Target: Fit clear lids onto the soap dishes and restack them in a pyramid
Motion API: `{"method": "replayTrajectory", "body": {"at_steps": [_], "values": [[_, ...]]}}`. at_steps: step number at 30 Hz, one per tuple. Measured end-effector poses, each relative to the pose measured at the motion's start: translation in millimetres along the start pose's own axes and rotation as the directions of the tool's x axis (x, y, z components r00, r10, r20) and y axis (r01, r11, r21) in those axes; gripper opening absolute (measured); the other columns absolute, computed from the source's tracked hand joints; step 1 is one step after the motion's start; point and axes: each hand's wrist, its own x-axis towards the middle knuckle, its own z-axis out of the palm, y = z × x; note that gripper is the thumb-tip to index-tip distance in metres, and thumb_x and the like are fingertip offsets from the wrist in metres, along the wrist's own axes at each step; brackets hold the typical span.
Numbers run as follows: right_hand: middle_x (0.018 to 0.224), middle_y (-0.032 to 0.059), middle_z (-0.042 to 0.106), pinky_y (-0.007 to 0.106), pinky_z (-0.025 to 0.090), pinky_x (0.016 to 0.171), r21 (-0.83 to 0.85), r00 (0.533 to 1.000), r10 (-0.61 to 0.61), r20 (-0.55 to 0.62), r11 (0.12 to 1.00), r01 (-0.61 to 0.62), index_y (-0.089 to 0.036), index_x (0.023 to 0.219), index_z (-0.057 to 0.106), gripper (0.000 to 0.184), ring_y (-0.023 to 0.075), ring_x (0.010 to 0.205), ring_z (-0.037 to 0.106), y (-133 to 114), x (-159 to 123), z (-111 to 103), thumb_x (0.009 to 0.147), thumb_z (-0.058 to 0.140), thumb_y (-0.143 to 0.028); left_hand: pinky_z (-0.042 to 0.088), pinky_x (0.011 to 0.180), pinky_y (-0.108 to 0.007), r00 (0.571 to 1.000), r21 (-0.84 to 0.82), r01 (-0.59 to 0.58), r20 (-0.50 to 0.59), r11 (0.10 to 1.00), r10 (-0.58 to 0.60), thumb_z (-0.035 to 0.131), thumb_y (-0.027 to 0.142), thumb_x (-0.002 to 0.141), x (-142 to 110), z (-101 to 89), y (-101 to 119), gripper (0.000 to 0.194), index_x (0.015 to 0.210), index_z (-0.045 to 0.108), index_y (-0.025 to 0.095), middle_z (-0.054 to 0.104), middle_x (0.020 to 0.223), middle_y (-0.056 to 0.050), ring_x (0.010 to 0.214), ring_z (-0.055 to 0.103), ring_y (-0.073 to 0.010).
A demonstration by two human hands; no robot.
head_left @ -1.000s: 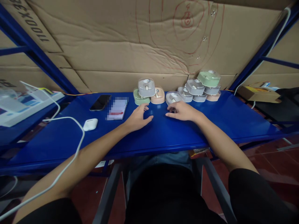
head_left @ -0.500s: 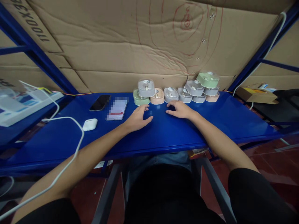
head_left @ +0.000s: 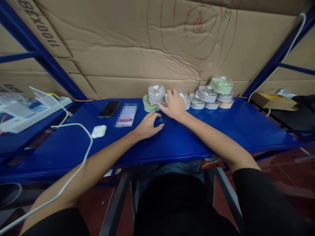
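Note:
Along the back of the blue table (head_left: pixel 172 141) stands a row of small rounded-square boxes with clear lids, some stacked. At its left end a grey box (head_left: pixel 157 95) sits partly on a green box (head_left: pixel 150 105). My right hand (head_left: pixel 175 106) reaches just right of that grey box, fingers apart and thumb near its lower edge; I cannot tell if it touches. Behind this hand a peach box is mostly hidden, and another grey box (head_left: pixel 185 100) partly. My left hand (head_left: pixel 147 126) rests open by the table's middle, thumb and fingers apart, holding nothing.
More boxes are piled at the right, topped by a green box (head_left: pixel 221 85). To my left lie a dark phone (head_left: pixel 109 108), a phone with a lit screen (head_left: pixel 127 114) and a white earbud case (head_left: pixel 99 131). A white cable (head_left: pixel 85 154) crosses my left forearm. Cardboard (head_left: pixel 110 42) closes the back.
My right hand has moved left and away from me, from the front of the middle boxes to beside the upper grey box. My left hand has barely moved. The view has shifted slightly.

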Motion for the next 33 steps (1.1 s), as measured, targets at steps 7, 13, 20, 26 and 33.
{"method": "replayTrajectory", "body": {"at_steps": [7,13,20,26,33], "values": [[0.154,0.0374,0.057,0.062,0.053,0.112,-0.058,0.979,0.205,-0.004,0.977,-0.205,-0.003,0.16,0.047,0.089,0.0492,0.138,0.063,-65.8,55.4,11.5,0.097,0.081,-0.056,0.054,0.117,-0.057,0.999,0.021,-0.051,0.02,0.998,0.051,0.065,0.045,0.097,1.9,0.3,-2.8,0.029,0.112,0.069,0.02,0.073,0.122,-0.016,0.127,0.069,-0.0368],[0.146,0.0341,0.066,0.059,0.057,0.109,-0.033,0.972,0.223,0.075,0.975,-0.222,-0.005,0.147,0.06,0.064,0.0447,0.132,0.069,-56.0,56.2,13.2,0.1,0.074,-0.048,0.055,0.116,-0.056,0.998,0.006,-0.065,0.01,0.998,0.065,0.066,0.045,0.097,1.7,-1.0,-5.1,0.029,0.113,0.069,0.021,0.073,0.122,-0.015,0.127,0.07,-0.0363],[0.129,0.0235,0.079,0.055,0.059,0.106,0.13,0.981,0.164,0.102,0.976,-0.177,-0.011,0.142,0.065,0.063,0.0431,0.124,0.075,-15.1,26.4,-16.9,0.096,0.068,-0.054,0.06,0.111,-0.057,1.0,-0.035,-0.002,-0.029,0.999,0.001,0.067,0.044,0.096,1.4,-2.0,-3.6,0.033,0.119,0.067,0.02,0.074,0.127,-0.016,0.123,0.072,-0.0354],[0.126,0.012,0.082,0.049,0.059,0.104,0.418,0.995,-0.054,0.086,0.908,0.013,-0.02,0.131,0.07,0.053,0.0326,0.114,0.076,45.5,-26.1,-46.4,0.085,0.071,-0.045,0.06,0.112,-0.056,0.977,-0.2,0.152,-0.12,0.968,-0.178,0.069,0.038,0.092,5.5,-2.0,-9.8,0.057,0.143,0.057,0.015,0.075,0.131,-0.019,0.12,0.075,-0.0326],[0.135,0.0136,0.077,0.05,0.058,0.106,0.611,0.883,-0.374,0.283,0.78,0.134,-0.018,0.133,0.068,0.057,0.0307,0.119,0.073,86.1,-54.1,-49.1,0.083,0.071,-0.045,0.058,0.119,-0.055,0.994,-0.485,0.096,0.004,0.87,-0.107,0.065,0.028,0.086,4.8,-7.0,-8.4,0.07,0.155,0.053,0.023,0.072,0.15,-0.016,0.14,0.07,-0.0334]]}}
